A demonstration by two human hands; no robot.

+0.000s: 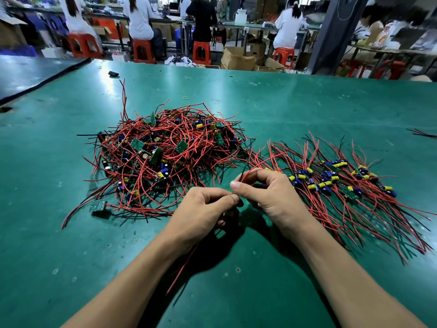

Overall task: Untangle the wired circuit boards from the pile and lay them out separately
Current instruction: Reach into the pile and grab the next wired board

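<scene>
Two hands meet low in the middle of the green table (307, 102), just in front of the work. The left hand (201, 209) is closed, thumb pressed to forefinger, its other fingers curled round a dark piece under the palm. This held board (227, 215) is mostly hidden, so it is probably a circuit board but I cannot be sure. A trailing lead (182, 268), red, runs from under that hand toward the person and lies on the table.

The right hand (264, 195) is closed too. Its forefinger and thumb pinch a red wire (249, 172) that rises from the meeting point of both hands, with a black wire alongside it.

The tangled pile (165, 150) of boards with red and black wires sits beyond the left hand, left of centre. The laid-out row (331, 183) stretches to the right of the right hand, its yellow and blue parts lined up and its wires fanned away to both sides. The pile's right edge touches the row's near end.

One lone board (97, 206) lies flat at the pile's near left edge, its wires leading back into the tangle. A yellow rubber band (185, 98) rests beyond the pile, and a small black object (113, 73) lies farther back. People sit on red stools (144, 51) at benches behind.
</scene>
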